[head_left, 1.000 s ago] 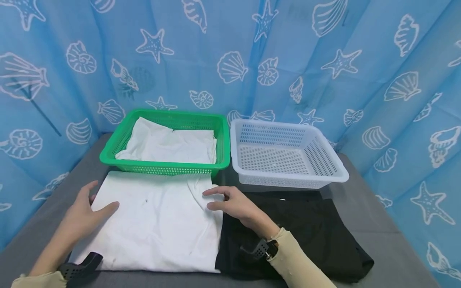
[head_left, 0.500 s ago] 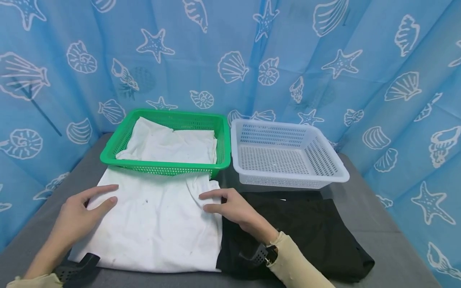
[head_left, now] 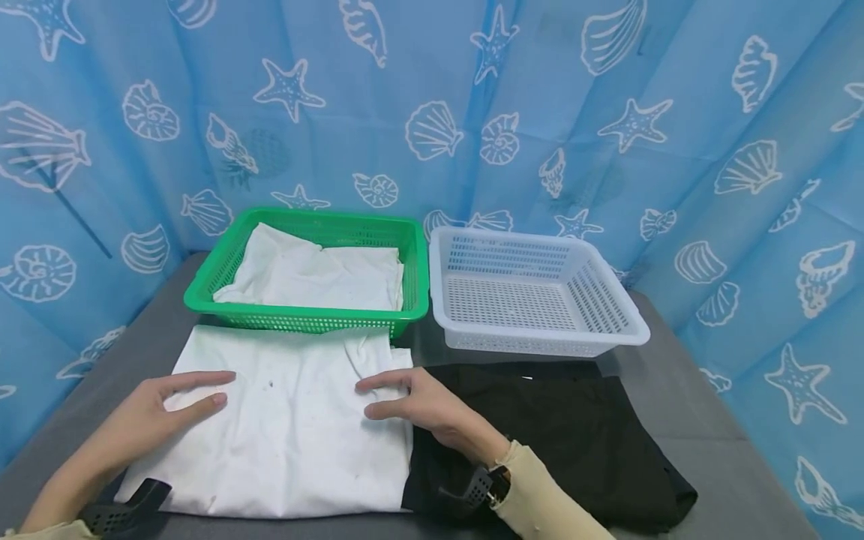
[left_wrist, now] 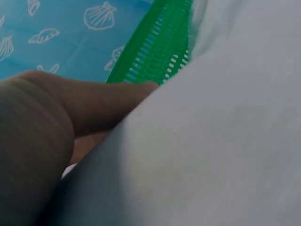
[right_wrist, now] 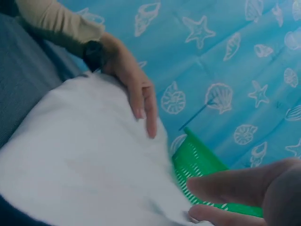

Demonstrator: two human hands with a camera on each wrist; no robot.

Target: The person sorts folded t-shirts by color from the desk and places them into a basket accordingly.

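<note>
A white folded garment [head_left: 290,435], probably a T-shirt, lies flat before me, a sleeve-like fold at its upper right corner. On its left side is my left hand [head_left: 158,409], index finger and thumb stretched over the fabric and apart. My right hand [head_left: 432,412] is at the garment's right side, finger and thumb pointing left with a gap between them. Seen from the right wrist, the left hand [right_wrist: 131,80] has its fingers straight along the white fabric [right_wrist: 89,155]. The left wrist view shows a finger [left_wrist: 103,103] beside the cloth. Other fingertips are hidden.
A green basket [head_left: 310,321] holding folded white cloth [head_left: 324,277] stands behind the garment. To its right is a white basket [head_left: 540,341] without contents. Dark folded clothing [head_left: 560,442] lies under my right forearm, on the grey table [head_left: 715,465]. A blue shell-patterned curtain [head_left: 378,97] hangs behind.
My left hand has moved right and slightly toward me over the garment, its index finger now straighter. The right hand has shifted a little left and toward me. Baskets stay put.
</note>
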